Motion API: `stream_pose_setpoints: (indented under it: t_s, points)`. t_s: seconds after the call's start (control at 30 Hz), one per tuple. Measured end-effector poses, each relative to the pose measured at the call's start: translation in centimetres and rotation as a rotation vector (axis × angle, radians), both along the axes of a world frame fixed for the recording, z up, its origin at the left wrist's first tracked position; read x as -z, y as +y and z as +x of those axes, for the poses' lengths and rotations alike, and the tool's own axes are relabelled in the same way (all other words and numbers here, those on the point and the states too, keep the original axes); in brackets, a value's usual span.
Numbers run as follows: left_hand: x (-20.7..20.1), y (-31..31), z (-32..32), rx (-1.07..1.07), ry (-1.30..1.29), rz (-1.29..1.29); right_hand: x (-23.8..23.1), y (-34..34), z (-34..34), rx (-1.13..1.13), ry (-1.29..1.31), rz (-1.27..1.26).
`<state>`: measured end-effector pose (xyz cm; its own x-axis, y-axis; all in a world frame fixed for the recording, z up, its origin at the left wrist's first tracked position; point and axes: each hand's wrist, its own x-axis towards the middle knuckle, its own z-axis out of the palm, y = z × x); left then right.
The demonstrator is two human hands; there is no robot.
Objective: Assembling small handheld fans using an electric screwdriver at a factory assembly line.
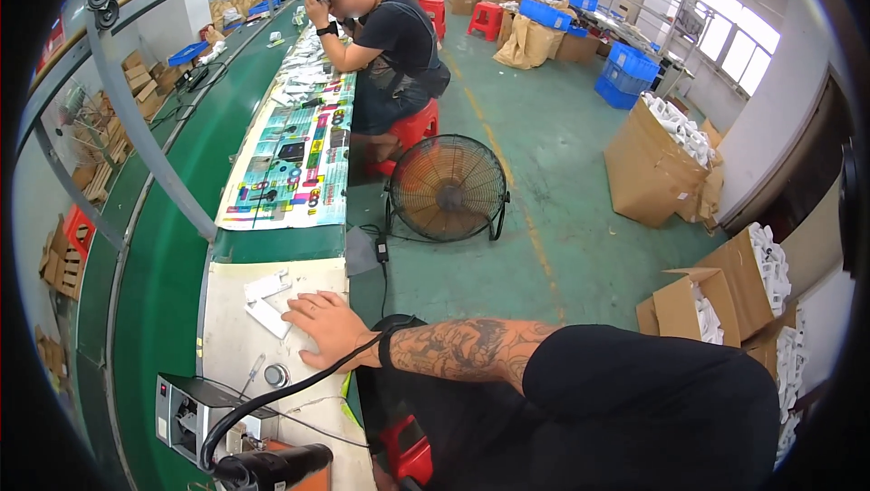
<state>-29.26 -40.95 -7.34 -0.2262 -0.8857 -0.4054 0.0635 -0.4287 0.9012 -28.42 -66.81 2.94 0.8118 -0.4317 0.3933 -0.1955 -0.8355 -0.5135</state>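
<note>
My right hand (331, 328) lies palm down and open on the pale bench top (231, 328), fingers spread. Its fingertips are at the edge of a white flat rectangular piece (269, 317); whether they press on it I cannot tell. A second white piece (265, 286) lies just beyond that one. Nearer to me are a small round metal-rimmed item (276, 375) and a thin screwdriver with a clear handle (256, 368). A grey metal box device (186, 418) stands at the bench's left edge, beside a black cylinder (281, 468) with a thick black cable. My left hand is out of view.
A green conveyor belt (168, 264) runs along the left behind a grey metal frame post (149, 128). Ahead, a co-worker (390, 33) sits at a bench covered with a colourful printed sheet (294, 160). A floor fan (449, 190) and cartons of white parts (657, 160) stand right.
</note>
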Motion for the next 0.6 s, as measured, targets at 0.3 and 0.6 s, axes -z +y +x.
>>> stream_pose_setpoints:
  t_s: [0.3, 0.6]
  points:
    - [-2.2, 5.7, -5.5, -0.308, -0.488, 0.061, 0.9, -1.1, -0.8, -0.002, -0.148, 0.074]
    - [-13.0, -1.6, -12.1, -0.106, -0.692, -0.089, -0.1, -0.7, -1.6, -0.02, -0.145, 0.133]
